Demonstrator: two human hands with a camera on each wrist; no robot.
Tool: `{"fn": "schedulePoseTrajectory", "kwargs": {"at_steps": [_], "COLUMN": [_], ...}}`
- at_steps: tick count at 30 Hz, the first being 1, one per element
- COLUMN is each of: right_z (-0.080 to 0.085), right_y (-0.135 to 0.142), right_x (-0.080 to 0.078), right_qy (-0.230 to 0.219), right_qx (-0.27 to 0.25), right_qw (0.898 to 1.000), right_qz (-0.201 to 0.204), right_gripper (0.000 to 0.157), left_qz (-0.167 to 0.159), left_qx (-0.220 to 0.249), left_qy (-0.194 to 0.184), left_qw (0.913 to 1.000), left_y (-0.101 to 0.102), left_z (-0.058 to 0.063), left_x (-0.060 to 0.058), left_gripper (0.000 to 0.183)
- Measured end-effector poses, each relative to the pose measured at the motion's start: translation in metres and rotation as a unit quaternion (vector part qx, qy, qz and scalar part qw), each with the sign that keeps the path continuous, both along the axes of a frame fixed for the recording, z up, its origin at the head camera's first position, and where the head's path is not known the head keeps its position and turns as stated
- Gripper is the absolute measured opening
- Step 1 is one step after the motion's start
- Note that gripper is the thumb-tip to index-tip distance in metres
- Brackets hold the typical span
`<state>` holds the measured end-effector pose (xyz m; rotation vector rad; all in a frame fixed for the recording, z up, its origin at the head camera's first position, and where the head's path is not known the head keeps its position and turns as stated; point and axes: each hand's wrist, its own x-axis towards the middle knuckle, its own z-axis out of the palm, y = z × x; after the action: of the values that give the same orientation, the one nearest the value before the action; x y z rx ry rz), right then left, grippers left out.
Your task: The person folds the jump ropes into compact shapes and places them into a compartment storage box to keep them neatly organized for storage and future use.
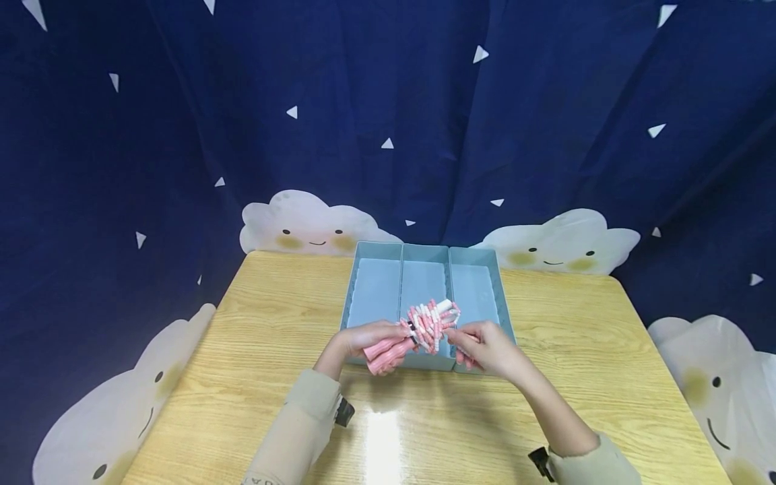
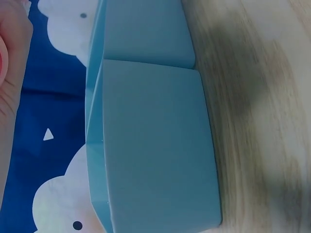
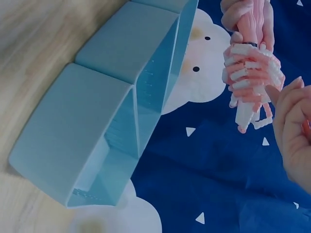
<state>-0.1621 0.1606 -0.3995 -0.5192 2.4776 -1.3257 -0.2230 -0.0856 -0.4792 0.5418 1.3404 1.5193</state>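
A pink-and-white beaded jump rope [image 1: 429,326] is wound into a bundle around its middle, above the front of the blue tray. My left hand [image 1: 377,338] grips its two pink handles side by side. In the right wrist view the bundled rope [image 3: 252,77] hangs below those gripped handles, with a few loops sticking out at the end. My right hand [image 1: 487,348] is close by on the right, fingers loosely bent. One fingertip meets the beads, and the other fingertips stand apart from it. The left wrist view shows only the edge of my left hand [image 2: 13,53].
The blue tray [image 1: 508,316] has three long compartments side by side and stands on a wooden table [image 1: 564,337]. Its front walls [image 2: 155,145] rise below the hands. Behind the table hangs a dark blue curtain [image 1: 394,87] with white triangles and clouds.
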Motion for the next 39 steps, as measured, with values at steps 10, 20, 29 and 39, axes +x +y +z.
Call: {"fn": "schedulePoseTrajectory", "kwargs": {"at_steps": [10, 20, 29, 39], "right_z": [0.007, 0.016, 0.012, 0.009], "right_y": [0.002, 0.003, 0.010, 0.014], "right_x": [-0.004, -0.008, -0.020, -0.031], "right_qy": [0.038, 0.031, 0.026, -0.053], "right_qx": [0.013, -0.014, -0.040, -0.078], "right_qw": [0.998, 0.996, 0.997, 0.994], "right_qz": [-0.051, -0.087, -0.066, -0.053], "right_gripper": [0.037, 0.031, 0.029, 0.031], "left_qz": [-0.010, -0.027, -0.040, -0.059], "left_qx": [-0.007, -0.012, -0.022, -0.035], "left_qy": [0.006, 0.002, -0.006, 0.005], "left_qw": [0.9999, 0.9996, 0.9989, 0.9976], "left_y": [0.002, 0.006, 0.007, 0.010], "left_z": [0.003, 0.005, 0.007, 0.009], "left_x": [0.002, 0.006, 0.007, 0.009], "left_gripper": [0.041, 0.039, 0.053, 0.045]}}
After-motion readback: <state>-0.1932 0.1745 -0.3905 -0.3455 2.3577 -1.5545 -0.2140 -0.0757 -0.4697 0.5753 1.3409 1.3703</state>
